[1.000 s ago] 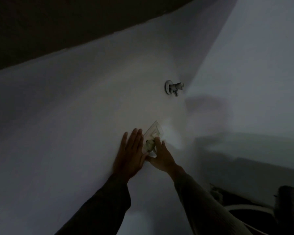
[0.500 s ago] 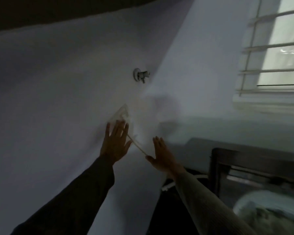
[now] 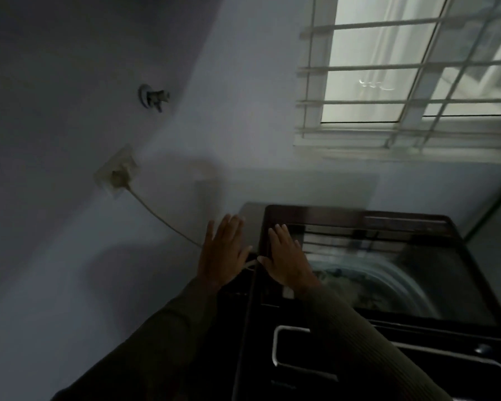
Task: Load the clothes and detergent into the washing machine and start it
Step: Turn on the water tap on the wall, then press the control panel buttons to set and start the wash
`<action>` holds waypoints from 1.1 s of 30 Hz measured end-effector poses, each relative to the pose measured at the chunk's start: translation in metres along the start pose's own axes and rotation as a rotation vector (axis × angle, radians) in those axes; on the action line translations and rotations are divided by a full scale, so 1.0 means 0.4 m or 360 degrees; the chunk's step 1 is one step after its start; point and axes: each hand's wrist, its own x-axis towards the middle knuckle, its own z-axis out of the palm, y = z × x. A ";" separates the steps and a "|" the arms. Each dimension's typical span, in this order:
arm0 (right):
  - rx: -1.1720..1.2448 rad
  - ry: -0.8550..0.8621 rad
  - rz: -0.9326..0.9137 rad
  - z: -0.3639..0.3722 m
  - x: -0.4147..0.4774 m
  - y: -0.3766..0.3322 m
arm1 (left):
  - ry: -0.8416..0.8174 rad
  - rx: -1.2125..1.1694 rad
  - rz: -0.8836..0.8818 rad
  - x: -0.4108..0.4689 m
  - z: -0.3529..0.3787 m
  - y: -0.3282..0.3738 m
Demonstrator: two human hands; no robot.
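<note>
A dark top-loading washing machine (image 3: 460, 357) fills the lower right, its glass lid (image 3: 402, 273) down, with clothes (image 3: 347, 285) dimly visible in the drum beneath. My right hand (image 3: 287, 261) hovers flat over the lid's left corner, fingers spread, holding nothing. My left hand (image 3: 223, 253) is open beside the machine's left edge, also holding nothing. The machine's plug sits in a wall socket (image 3: 117, 172), and its cord (image 3: 162, 219) runs down toward my hands. No detergent is in view.
A water tap (image 3: 154, 98) sticks out of the pale wall above the socket. A barred window (image 3: 411, 73) is at the upper right, above the machine. A narrow dark gap lies between the wall and the machine's left side.
Both hands have left the wall socket and moved right and down to the washing machine. The view has swung right, bringing the machine and window into sight.
</note>
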 end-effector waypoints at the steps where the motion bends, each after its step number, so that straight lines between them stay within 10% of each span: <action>1: -0.0017 0.0015 0.0026 -0.003 -0.024 0.020 | 0.0001 -0.0053 0.0009 -0.011 0.003 0.036; 33: -0.0179 0.0179 -0.0126 0.090 -0.768 0.158 | -0.0387 -0.0658 0.0004 -0.583 0.028 0.351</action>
